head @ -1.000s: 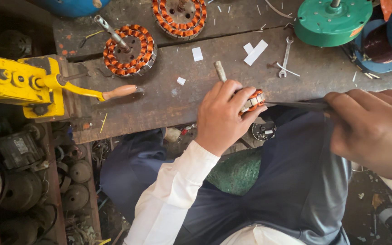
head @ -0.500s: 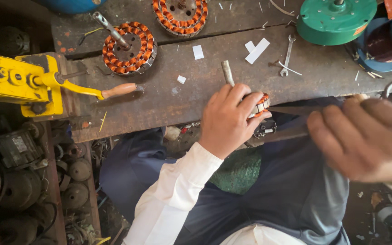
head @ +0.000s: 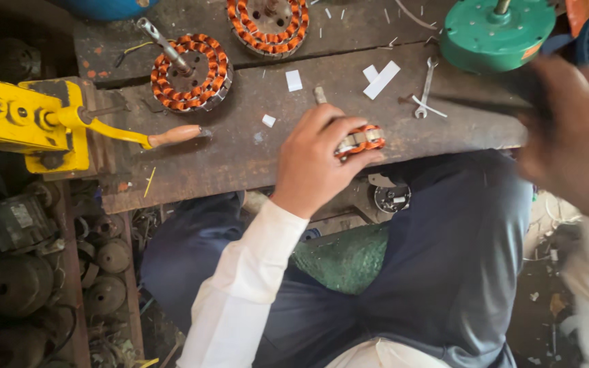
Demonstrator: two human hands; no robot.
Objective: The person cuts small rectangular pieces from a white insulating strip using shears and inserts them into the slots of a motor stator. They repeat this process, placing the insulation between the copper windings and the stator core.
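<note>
A: Left hand is clamped down on a small stator, fingers curled over its top, pinning it at the bench edge. The orange windings peek out at the hand's three o'clock.

B: Looks pinned there so it can't skid. And the right hand?

A: Up at three o'clock, blurred, closed round a dark tool whose shaft points toward nine. What tool, I can't tell.

B: Bench looks busy.

A: Two bigger stators: one at the hand's ten o'clock with a shaft standing in it, another at twelve, cut by the frame. Spanner and white paper slips at two o'clock, near to grab. Green housing beyond them.

B: The yellow thing?

A: A press at nine o'clock, well apart, its wooden handle pointing toward the hand.
</note>
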